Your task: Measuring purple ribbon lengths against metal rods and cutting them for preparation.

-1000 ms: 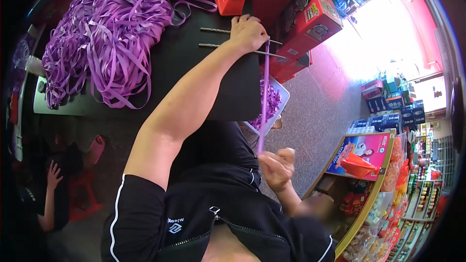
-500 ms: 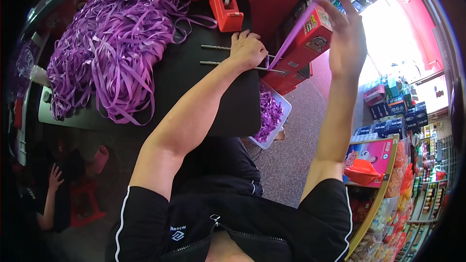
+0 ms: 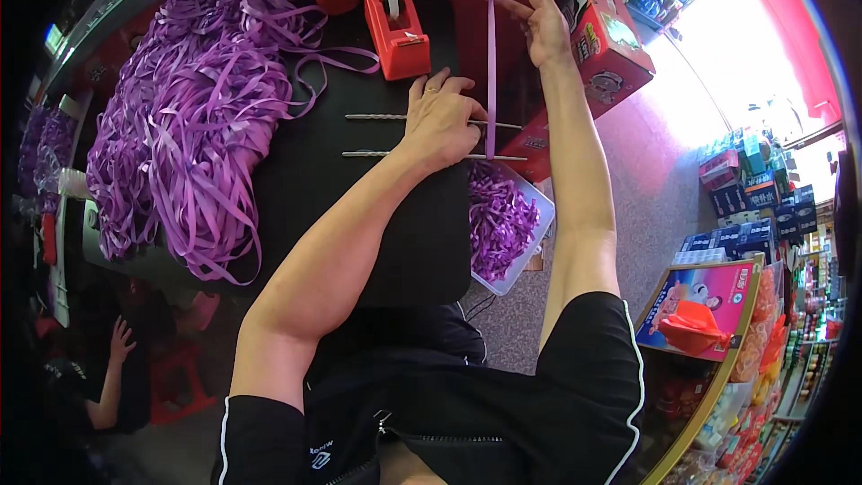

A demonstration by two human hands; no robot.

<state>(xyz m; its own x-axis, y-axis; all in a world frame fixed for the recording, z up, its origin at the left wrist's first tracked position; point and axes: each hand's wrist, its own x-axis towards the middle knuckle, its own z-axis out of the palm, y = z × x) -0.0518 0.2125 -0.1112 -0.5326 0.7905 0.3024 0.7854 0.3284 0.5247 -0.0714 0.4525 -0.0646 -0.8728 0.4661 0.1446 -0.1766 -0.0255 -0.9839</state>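
Note:
Two thin metal rods (image 3: pixel 371 154), their left parts twisted-looking, lie side by side across the black tabletop (image 3: pixel 350 216) and jut past its right edge. My left hand (image 3: pixel 440 123) is closed over them near that edge, some fingers bent and some resting on the table. A flat purple ribbon (image 3: pixel 491 81) stretches straight away from the nearer rod, crossing the farther one. Its far end meets a fingertip of my right hand (image 3: pixel 546 29), which is raised with the other fingers spread. How the ribbon fastens to the rods cannot be made out.
A big heap of purple ribbon (image 3: pixel 180 135) covers the table's left side. Beyond my left hand stands a red tape dispenser (image 3: pixel 401 49). A pale plastic bin (image 3: pixel 516 278) of purple ribbon pieces sits below the table's right edge. Beside my right forearm is a red box (image 3: pixel 620 58).
My right hand has moved left with the ribbon, which has swung from a slant to nearly straight away from me. My left hand stays on the rods. The whole view has shifted slightly.

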